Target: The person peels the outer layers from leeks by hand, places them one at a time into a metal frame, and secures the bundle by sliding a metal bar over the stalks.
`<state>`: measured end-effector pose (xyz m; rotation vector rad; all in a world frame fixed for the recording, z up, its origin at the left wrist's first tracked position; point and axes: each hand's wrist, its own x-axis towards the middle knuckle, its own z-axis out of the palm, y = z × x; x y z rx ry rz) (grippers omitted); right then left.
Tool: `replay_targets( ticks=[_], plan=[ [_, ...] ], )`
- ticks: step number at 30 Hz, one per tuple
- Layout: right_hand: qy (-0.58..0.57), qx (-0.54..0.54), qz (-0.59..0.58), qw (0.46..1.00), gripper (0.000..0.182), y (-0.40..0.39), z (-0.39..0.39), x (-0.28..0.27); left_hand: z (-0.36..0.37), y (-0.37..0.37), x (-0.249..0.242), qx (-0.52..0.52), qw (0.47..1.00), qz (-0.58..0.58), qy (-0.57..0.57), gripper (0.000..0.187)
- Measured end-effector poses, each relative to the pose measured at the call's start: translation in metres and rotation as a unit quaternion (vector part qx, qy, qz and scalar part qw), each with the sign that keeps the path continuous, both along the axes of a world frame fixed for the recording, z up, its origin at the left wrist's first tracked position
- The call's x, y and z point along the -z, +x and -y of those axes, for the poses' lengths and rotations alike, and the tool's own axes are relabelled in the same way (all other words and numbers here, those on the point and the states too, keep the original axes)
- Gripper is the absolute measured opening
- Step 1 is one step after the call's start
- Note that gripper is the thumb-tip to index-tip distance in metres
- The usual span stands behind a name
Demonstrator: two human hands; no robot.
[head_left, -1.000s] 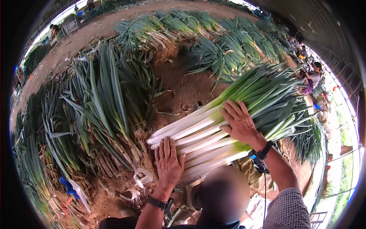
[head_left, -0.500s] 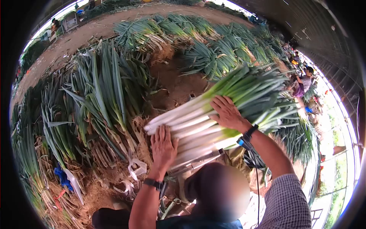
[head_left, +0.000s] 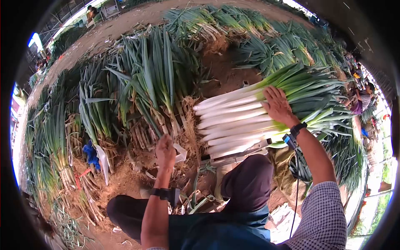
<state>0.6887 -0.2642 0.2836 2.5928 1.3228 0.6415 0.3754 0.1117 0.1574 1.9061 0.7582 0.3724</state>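
A bundle of cleaned leeks (head_left: 237,121) with white stalks and green tops lies side by side on a low stand (head_left: 239,155), white ends toward the left. My right hand (head_left: 278,104) rests on top of the stalks, where white turns green, with its fingers stretched out. My left hand (head_left: 166,151) is closed at the lower end of an untrimmed leek pile (head_left: 156,79). Its fingers are curled near a long dark leaf and brown roots; whether it grips one of these is hidden.
More untrimmed leeks (head_left: 50,133) lean at the left, with a blue rag (head_left: 89,153) and a white strip (head_left: 102,159) near their roots. Several leek heaps (head_left: 216,25) lie behind. My knee (head_left: 248,179) is close to the stand. Another person (head_left: 362,100) sits far right.
My left hand has left the white ends of the bundle and moved left to the untrimmed pile, closing. My right hand stays on the bundle. The view has shifted left.
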Motion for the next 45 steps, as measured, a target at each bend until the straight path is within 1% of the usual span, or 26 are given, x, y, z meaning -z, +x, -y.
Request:
replay_targets(
  ticks=[2, 5, 8, 9, 11, 12, 14, 16, 17, 18, 19, 20, 21, 22, 24, 26, 28, 32, 33, 36, 37, 38, 40, 42, 43, 45],
  plan=[
    [0.015, 0.000, -0.007, 1.000, 0.054, 0.003, -0.001, 0.002, 0.036, 0.002, 0.009, -0.025, 0.998, 0.049, 0.021, 0.037],
    [0.036, 0.026, -0.036, 0.998, 0.056, 0.007, 0.003, 0.007, 0.082, 0.018, -0.025, 0.066, 0.959, 0.087, 0.261, 0.049],
    [0.081, 0.016, -0.050, 0.995, 0.054, 0.007, 0.004, 0.006, 0.117, 0.048, -0.050, 0.179, 0.910, 0.050, 0.370, 0.062],
    [0.136, 0.009, -0.091, 0.986, 0.052, 0.001, 0.003, 0.003, 0.120, 0.059, -0.041, 0.222, 0.916, -0.033, 0.332, 0.072],
    [0.250, -0.003, -0.166, 0.954, 0.046, -0.016, 0.006, -0.012, 0.127, 0.056, -0.033, 0.197, 0.898, -0.088, 0.383, 0.074],
    [0.393, -0.119, -0.088, 0.907, 0.033, -0.054, 0.029, -0.025, 0.137, 0.058, -0.028, 0.201, 0.879, -0.113, 0.417, 0.076],
    [0.483, -0.100, -0.182, 0.850, 0.021, -0.114, 0.069, -0.027, 0.119, 0.059, -0.002, 0.223, 0.881, -0.090, 0.408, 0.078],
    [0.542, 0.051, -0.301, 0.783, 0.014, -0.173, 0.104, 0.015, 0.112, 0.062, 0.004, 0.244, 0.875, -0.073, 0.411, 0.078],
    [0.533, 0.077, -0.313, 0.782, 0.011, -0.192, 0.118, 0.056, 0.121, 0.062, -0.015, 0.248, 0.885, -0.094, 0.384, 0.078],
    [0.524, 0.106, -0.325, 0.780, 0.010, -0.211, 0.128, 0.105, 0.116, 0.062, -0.009, 0.257, 0.880, -0.082, 0.391, 0.076],
    [0.563, 0.094, -0.328, 0.753, 0.010, -0.239, 0.132, 0.143, 0.107, 0.062, 0.003, 0.260, 0.870, -0.075, 0.412, 0.076],
    [0.329, 0.141, -0.365, 0.859, 0.021, -0.265, 0.148, 0.223, 0.100, 0.063, 0.009, 0.264, 0.859, -0.067, 0.433, 0.076],
    [0.341, 0.258, -0.504, 0.750, 0.035, -0.305, 0.151, 0.261, 0.099, 0.065, 0.003, 0.267, 0.865, -0.093, 0.414, 0.076],
    [0.217, 0.220, -0.566, 0.765, 0.041, -0.336, 0.165, 0.284, 0.099, 0.068, -0.003, 0.266, 0.872, -0.118, 0.394, 0.077],
    [0.060, 0.174, -0.663, 0.726, 0.040, -0.397, 0.179, 0.329, 0.100, 0.071, -0.014, 0.275, 0.874, -0.131, 0.379, 0.079],
    [0.028, 0.161, -0.718, 0.677, 0.041, -0.439, 0.193, 0.330, 0.093, 0.078, -0.016, 0.278, 0.866, -0.161, 0.384, 0.080],
    [0.102, 0.150, -0.702, 0.689, 0.040, -0.469, 0.202, 0.361, 0.086, 0.079, -0.011, 0.282, 0.867, -0.128, 0.391, 0.079],
    [0.172, 0.199, -0.680, 0.684, 0.037, -0.495, 0.214, 0.347, 0.064, 0.085, -0.010, 0.323, 0.857, -0.116, 0.384, 0.077],
    [0.232, 0.228, -0.621, 0.713, 0.023, -0.510, 0.208, 0.389, 0.058, 0.087, -0.011, 0.333, 0.853, -0.118, 0.383, 0.077],
    [0.209, 0.239, -0.564, 0.762, 0.019, -0.519, 0.210, 0.426, 0.057, 0.080, -0.044, 0.351, 0.853, -0.101, 0.374, 0.074],
    [0.249, 0.169, -0.503, 0.810, 0.015, -0.526, 0.215, 0.441, 0.060, 0.068, -0.063, 0.307, 0.864, -0.115, 0.382, 0.071],
    [0.298, 0.165, -0.527, 0.779, 0.012, -0.528, 0.218, 0.439, 0.053, 0.066, -0.078, 0.309, 0.869, -0.120, 0.367, 0.070],
    [0.276, 0.169, -0.528, 0.785, 0.012, -0.533, 0.216, 0.453, 0.032, 0.053, -0.104, 0.274, 0.893, -0.118, 0.338, 0.069],
    [0.223, 0.110, -0.495, 0.833, 0.013, -0.532, 0.227, 0.459, 0.017, 0.032, -0.139, 0.231, 0.927, -0.125, 0.269, 0.070],
    [0.196, 0.060, -0.477, 0.854, 0.013, -0.525, 0.227, 0.465, 0.004, 0.018, -0.147, 0.228, 0.923, -0.128, 0.283, 0.070],
    [0.294, 0.200, -0.496, 0.792, 0.014, -0.524, 0.226, 0.483, -0.030, -0.010, -0.179, 0.213, 0.910, -0.145, 0.326, 0.070]
  ],
)
